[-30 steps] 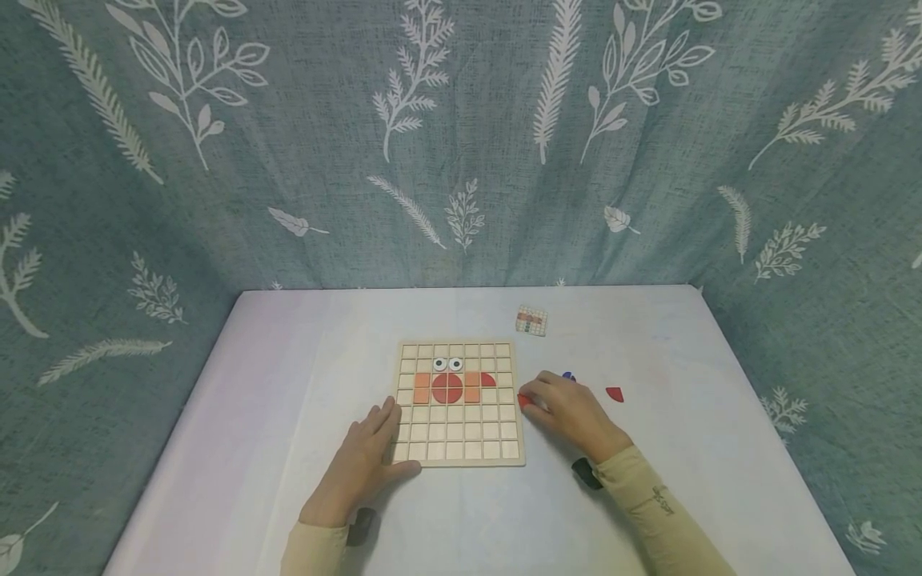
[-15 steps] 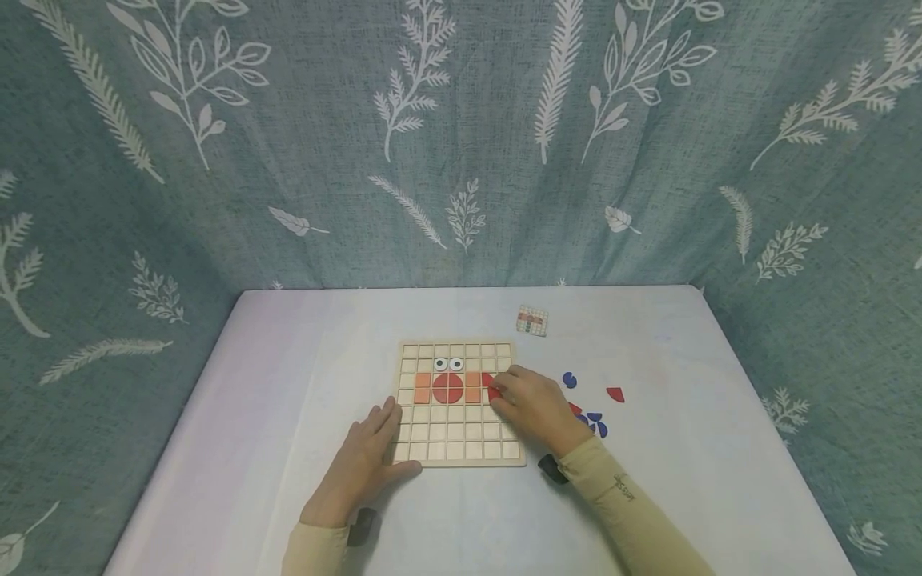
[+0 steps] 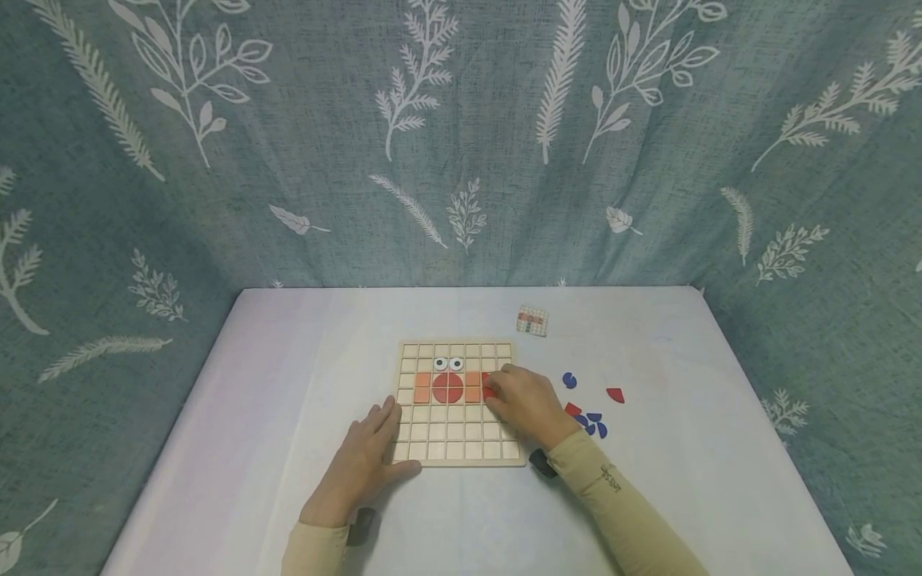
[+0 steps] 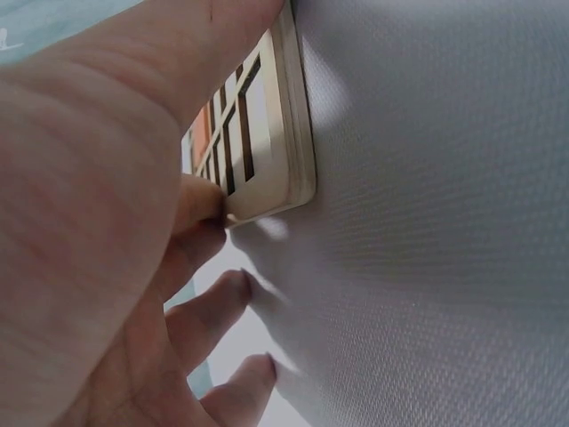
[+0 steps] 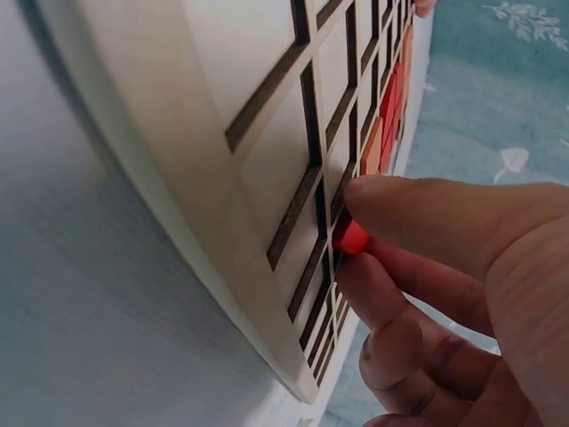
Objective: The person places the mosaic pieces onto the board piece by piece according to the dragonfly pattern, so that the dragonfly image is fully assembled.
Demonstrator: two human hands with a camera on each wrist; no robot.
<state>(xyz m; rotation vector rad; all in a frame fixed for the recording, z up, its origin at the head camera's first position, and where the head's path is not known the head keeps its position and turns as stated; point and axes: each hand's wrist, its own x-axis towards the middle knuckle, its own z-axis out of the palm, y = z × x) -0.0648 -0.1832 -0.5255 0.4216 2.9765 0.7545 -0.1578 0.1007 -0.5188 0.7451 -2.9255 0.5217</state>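
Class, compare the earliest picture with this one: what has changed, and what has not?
The right hand moved left from the table onto the wooden board, carrying a red piece in its grip. Loose pieces it had covered now show. The left hand stayed at the board's corner.

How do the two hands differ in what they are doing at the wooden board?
The left hand lies flat with straight fingers against the near left corner of the wooden board and holds no piece. The right hand is over the board's right side, fingers curled, pinching a small red piece against the grid. Both wear beige sleeves and touch the board.
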